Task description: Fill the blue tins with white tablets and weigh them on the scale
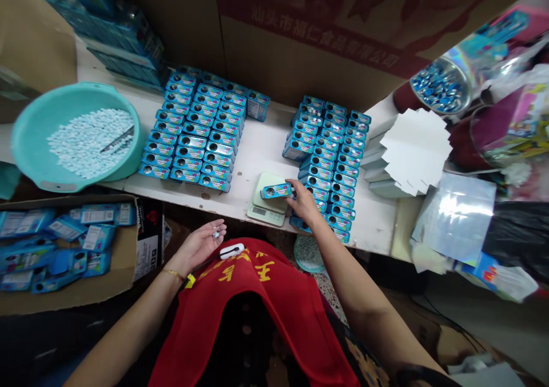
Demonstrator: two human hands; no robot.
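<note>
My right hand grips one small blue box by its end, and the box rests on a pale green scale at the white shelf's front edge. My left hand lies palm up below the shelf, fingers loosely cupped around a few small white pellets. Stacked blue boxes with round windows fill the shelf left of the scale. A second stack of blue boxes stands right beside my right hand.
A teal basin of white pellets with a scoop sits far left. A cardboard box of blue packs lies lower left. White card sheets, foil bags and a metal bowl of blue pieces are at right. A large carton stands behind.
</note>
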